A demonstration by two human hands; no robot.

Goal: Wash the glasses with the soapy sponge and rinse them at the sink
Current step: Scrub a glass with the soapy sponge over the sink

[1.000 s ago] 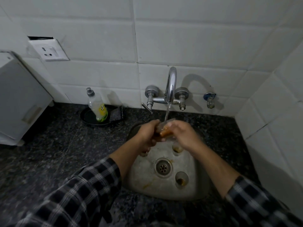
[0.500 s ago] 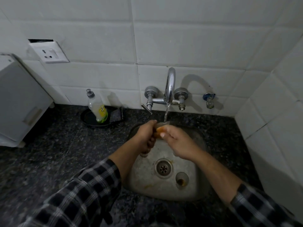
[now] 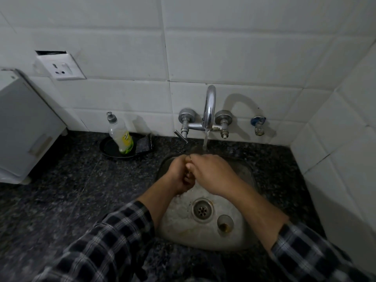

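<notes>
My left hand (image 3: 179, 176) and my right hand (image 3: 211, 174) meet over the back of the steel sink (image 3: 247, 176), just under the running tap (image 3: 209, 106). Their fingers curl round a small glass (image 3: 188, 159), of which only a sliver shows between them. The water stream (image 3: 205, 142) falls right behind my right hand's knuckles. A second small glass (image 3: 224, 223) with brown residue in its bottom stands upright in the sink, right of the drain (image 3: 202, 209). The dark sponge (image 3: 144, 144) leans on a black dish (image 3: 107, 148) left of the tap.
A dish soap bottle (image 3: 121, 137) stands on the black dish. A white appliance (image 3: 24, 127) sits at the far left of the dark granite counter (image 3: 71, 190). A wall socket (image 3: 61, 67) is above it. White tiled walls close the back and right.
My hands have closed together over the glass, hiding its orange-stained part. The other glass seen earlier at the back of the sink is now covered by my hands.
</notes>
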